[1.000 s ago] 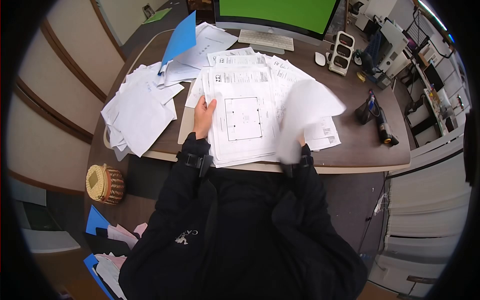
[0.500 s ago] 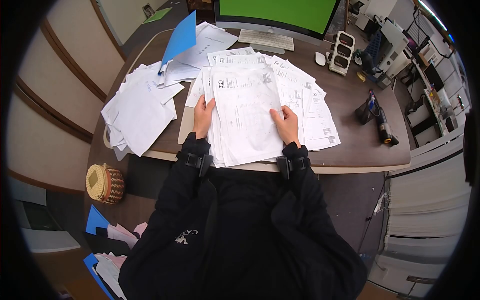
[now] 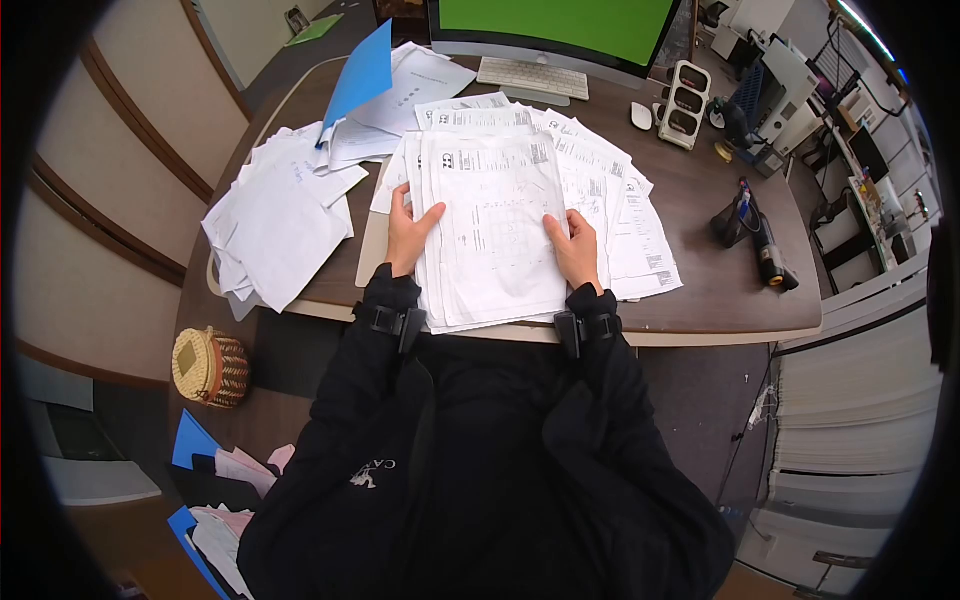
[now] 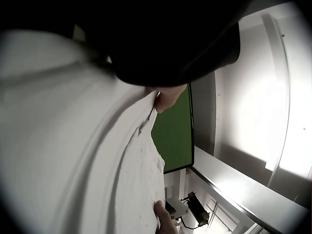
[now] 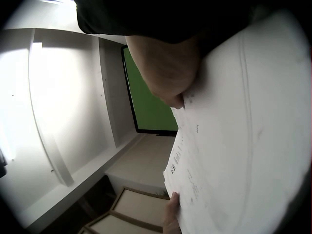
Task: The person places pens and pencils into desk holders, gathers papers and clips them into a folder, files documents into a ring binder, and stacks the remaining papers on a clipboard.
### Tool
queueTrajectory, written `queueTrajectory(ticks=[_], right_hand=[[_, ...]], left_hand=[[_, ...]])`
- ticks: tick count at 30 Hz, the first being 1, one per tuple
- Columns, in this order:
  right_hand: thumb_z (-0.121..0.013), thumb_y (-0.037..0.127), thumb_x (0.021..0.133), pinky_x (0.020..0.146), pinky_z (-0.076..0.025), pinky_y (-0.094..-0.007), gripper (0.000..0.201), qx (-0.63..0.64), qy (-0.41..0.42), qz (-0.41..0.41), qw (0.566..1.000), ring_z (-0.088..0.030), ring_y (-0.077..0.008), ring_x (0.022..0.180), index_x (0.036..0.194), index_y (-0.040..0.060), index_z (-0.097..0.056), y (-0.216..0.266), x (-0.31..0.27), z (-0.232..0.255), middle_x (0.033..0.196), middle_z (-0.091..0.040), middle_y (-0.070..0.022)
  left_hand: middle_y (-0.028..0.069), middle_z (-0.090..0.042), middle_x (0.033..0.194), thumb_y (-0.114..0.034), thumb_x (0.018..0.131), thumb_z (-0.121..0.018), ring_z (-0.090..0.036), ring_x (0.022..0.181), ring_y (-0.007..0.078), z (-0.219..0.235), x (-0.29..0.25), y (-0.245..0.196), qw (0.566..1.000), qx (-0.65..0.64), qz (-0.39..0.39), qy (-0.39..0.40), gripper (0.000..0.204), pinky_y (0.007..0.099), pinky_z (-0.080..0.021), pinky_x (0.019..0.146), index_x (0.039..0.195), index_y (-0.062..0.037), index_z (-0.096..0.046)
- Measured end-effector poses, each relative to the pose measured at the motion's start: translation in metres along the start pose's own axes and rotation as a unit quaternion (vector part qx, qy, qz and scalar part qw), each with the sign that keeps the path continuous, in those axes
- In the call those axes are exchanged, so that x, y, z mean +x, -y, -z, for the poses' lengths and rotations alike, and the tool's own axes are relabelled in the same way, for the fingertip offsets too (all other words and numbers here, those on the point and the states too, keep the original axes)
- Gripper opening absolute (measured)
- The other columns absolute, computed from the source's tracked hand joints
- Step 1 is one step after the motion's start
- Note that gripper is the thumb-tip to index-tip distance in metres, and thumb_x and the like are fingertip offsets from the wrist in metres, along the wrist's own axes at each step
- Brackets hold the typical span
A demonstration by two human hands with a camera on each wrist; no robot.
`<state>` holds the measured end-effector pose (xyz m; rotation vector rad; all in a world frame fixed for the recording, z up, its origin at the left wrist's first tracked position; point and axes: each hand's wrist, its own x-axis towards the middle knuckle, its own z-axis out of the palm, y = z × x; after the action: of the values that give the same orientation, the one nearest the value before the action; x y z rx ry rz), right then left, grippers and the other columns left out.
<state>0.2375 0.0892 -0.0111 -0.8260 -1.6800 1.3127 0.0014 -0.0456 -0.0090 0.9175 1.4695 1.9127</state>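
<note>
A pile of printed sheets (image 3: 500, 250) lies at the desk's front edge, its top page faintly marked and slightly creased. At the pile's left edge, my left hand (image 3: 408, 240) holds the papers with the thumb over the top page. My right hand (image 3: 575, 255) grips the opposite edge, thumb on top and fingers partly hidden. In the left wrist view, white paper (image 4: 97, 146) fills the left side. The right wrist view shows the right hand (image 5: 165, 66) at the paper's edge, with the left hand's thumb (image 5: 171, 209) farther off.
More printed sheets (image 3: 640, 245) fan out behind and right of the pile. Loose papers (image 3: 285, 230) and a blue folder (image 3: 358, 85) lie left. Keyboard (image 3: 530, 78), monitor (image 3: 560, 30), mouse (image 3: 641, 117) and a white holder (image 3: 684, 105) stand behind; a black handheld tool (image 3: 765, 250) lies right.
A blurred sheet in my right hand came down from the right onto the pile, covering a floor-plan page. Since then the top page has shifted slightly left, and my left thumb has moved onto it.
</note>
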Motion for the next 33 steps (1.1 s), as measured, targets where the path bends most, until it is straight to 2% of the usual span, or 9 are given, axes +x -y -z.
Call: queueTrajectory(ticks=[8,12,33], right_hand=[[-0.064,0.017,0.088,0.058,-0.039,-0.0216,0.021,0.000,0.004,0.000,1.000,-0.046,-0.0040,0.064,0.086,-0.0035,-0.059,-0.0015,0.0002,0.0003,0.071,-0.059,-0.0001],[-0.064,0.017,0.088,0.058,-0.039,-0.0217,0.021,0.006,0.005,-0.001,1.000,-0.046,-0.0039,0.064,0.086,-0.0035,-0.059,-0.0033,0.0007,0.0000,0.071,-0.059,-0.0003],[-0.064,0.018,0.088,0.059,-0.039,-0.0216,0.022,0.006,0.009,-0.006,1.000,-0.047,-0.0041,0.065,0.086,-0.0033,-0.059,-0.0014,-0.0001,0.0007,0.072,-0.059,-0.0006]], left_hand=[[0.0212,-0.061,0.108,-0.016,0.081,-0.072,-0.065,0.091,0.0221,-0.0010,-0.0013,-0.0016,0.999,0.040,-0.005,0.009,0.069,0.0298,-0.053,0.075,0.132,0.0024,-0.030],[0.0210,-0.060,0.108,-0.016,0.081,-0.072,-0.064,0.092,0.0219,0.0003,-0.0005,0.0001,1.000,0.019,0.001,0.008,0.068,0.0292,-0.052,0.076,0.132,0.0027,-0.030],[0.0183,-0.061,0.110,-0.010,0.085,-0.064,-0.063,0.093,0.0188,0.0007,0.0012,0.0045,1.000,-0.001,-0.002,0.005,0.053,0.0276,-0.051,0.079,0.128,0.0042,-0.038]])
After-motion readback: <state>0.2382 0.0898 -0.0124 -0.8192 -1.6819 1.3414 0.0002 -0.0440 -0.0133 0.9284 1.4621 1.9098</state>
